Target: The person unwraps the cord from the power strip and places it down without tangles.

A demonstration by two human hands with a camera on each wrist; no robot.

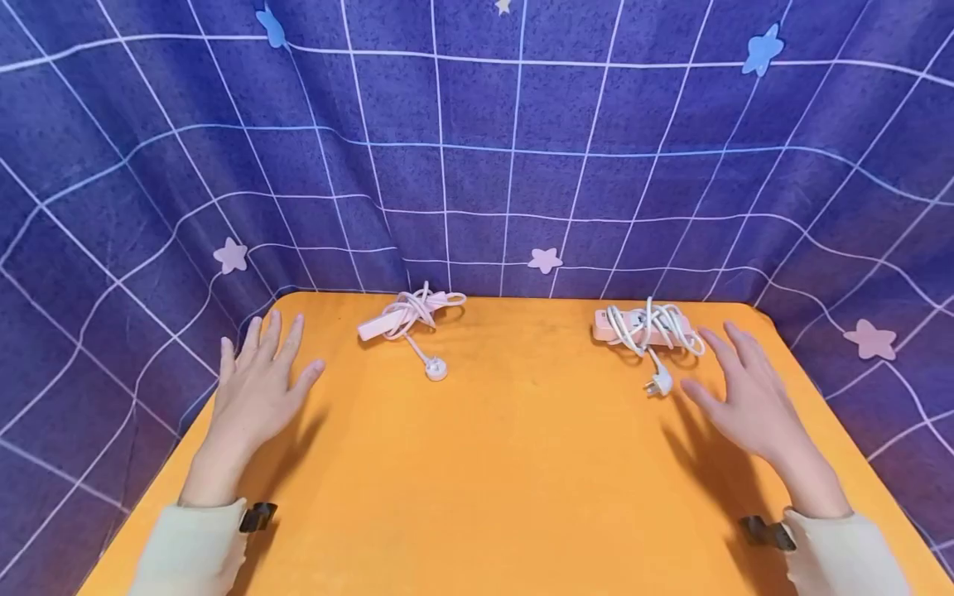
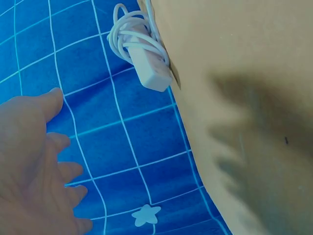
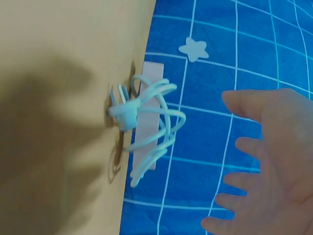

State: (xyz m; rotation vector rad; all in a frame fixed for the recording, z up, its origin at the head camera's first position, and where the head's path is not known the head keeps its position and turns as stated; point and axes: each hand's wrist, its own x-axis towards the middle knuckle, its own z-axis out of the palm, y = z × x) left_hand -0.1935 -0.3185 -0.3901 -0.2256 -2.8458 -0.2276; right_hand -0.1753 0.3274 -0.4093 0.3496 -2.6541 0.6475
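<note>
Left of centre in the head frame, about mid-height, a slim pale-pink plastic power strip (image 1: 383, 325) lies slanted, its left end lower, wound in loose crossing loops of thin whitish cord (image 1: 414, 311), with a rounded white plug (image 1: 436, 369) trailing just below its right half. Right of centre at similar height, a pink rectangular plastic power strip (image 1: 600, 326) lies nearly level, wrapped in bulging white cable (image 1: 630, 338), its white pronged plug (image 1: 662, 380) hanging below, prongs pointing left.

Power strips (image 1: 380, 325) (image 1: 601, 326) are pink, curtain (image 1: 477, 186) gridded blue.
</note>
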